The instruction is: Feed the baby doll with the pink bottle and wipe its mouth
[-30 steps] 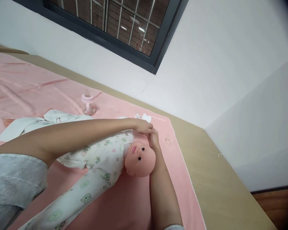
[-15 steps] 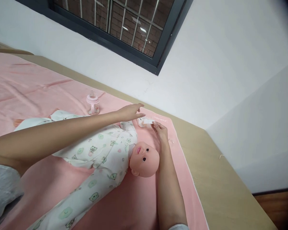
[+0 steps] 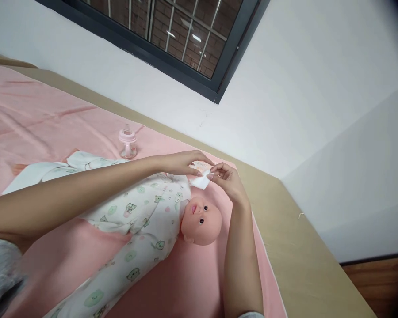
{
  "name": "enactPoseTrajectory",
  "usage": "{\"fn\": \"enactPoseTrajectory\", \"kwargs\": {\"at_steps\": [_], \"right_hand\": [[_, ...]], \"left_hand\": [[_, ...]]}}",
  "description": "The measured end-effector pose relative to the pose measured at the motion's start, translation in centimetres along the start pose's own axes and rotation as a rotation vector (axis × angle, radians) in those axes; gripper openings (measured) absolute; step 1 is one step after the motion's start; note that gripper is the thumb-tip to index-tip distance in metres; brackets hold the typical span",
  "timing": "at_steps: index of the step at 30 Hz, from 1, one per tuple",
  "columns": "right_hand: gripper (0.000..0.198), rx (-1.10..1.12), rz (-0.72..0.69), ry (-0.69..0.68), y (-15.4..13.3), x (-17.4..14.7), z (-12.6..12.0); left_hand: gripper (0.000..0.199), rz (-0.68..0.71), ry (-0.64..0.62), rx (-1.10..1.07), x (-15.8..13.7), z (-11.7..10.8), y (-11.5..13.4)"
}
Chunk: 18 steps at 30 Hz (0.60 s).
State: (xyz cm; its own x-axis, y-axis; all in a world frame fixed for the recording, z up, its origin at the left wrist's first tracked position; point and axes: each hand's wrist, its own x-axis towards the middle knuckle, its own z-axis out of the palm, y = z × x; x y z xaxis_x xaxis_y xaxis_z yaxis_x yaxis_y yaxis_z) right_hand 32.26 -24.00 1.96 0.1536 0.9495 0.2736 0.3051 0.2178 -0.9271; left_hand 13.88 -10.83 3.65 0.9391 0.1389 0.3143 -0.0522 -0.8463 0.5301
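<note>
A bald baby doll (image 3: 202, 223) lies on its back on the pink blanket (image 3: 189, 274), dressed in a white outfit (image 3: 142, 203) with green bear prints. Just beyond its head, my right hand (image 3: 227, 179) pinches a small white tissue-like piece (image 3: 201, 181) between thumb and fingers. My left hand (image 3: 184, 163) reaches across the doll's body from the left. Its thumb touches the white piece, and its stretched fingertips meet my right fingers, apart from the thumb. The doll's far hand is hidden around my left hand.
A pink-lidded baby bottle (image 3: 128, 143) with a handle stands upright on the blanket near the doll's legs. The wooden surface (image 3: 285, 238) shows along the blanket's back and right edges. Behind rises a white wall (image 3: 172, 106) with a dark-framed, barred window (image 3: 215, 88).
My right hand has lifted the white piece and brought it slightly nearer the doll's head. My left hand has moved down and right, now meeting the white piece and my right fingers.
</note>
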Motion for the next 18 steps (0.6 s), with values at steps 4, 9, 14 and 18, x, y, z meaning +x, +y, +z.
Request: {"fn": "enactPoseTrajectory", "kwargs": {"at_steps": [4,9,14,18], "right_hand": [[0.025,-0.092,-0.094,-0.009,-0.8,-0.2,0.7],[0.02,-0.096,-0.139,0.019,-1.2,-0.4,0.8],[0.026,-0.032,-0.163,0.072,-1.6,-0.4,1.2],[0.031,0.009,-0.167,0.067,-2.0,-0.5,1.5]], "left_hand": [[0.037,-0.082,-0.05,0.044,-1.0,-1.0,0.4],[0.023,-0.194,-0.079,-0.12,-1.9,-1.6,0.9],[0.022,-0.178,-0.108,-0.228,-2.5,-1.7,1.3],[0.027,-0.247,-0.071,-0.213,-3.0,-1.2,1.7]]}}
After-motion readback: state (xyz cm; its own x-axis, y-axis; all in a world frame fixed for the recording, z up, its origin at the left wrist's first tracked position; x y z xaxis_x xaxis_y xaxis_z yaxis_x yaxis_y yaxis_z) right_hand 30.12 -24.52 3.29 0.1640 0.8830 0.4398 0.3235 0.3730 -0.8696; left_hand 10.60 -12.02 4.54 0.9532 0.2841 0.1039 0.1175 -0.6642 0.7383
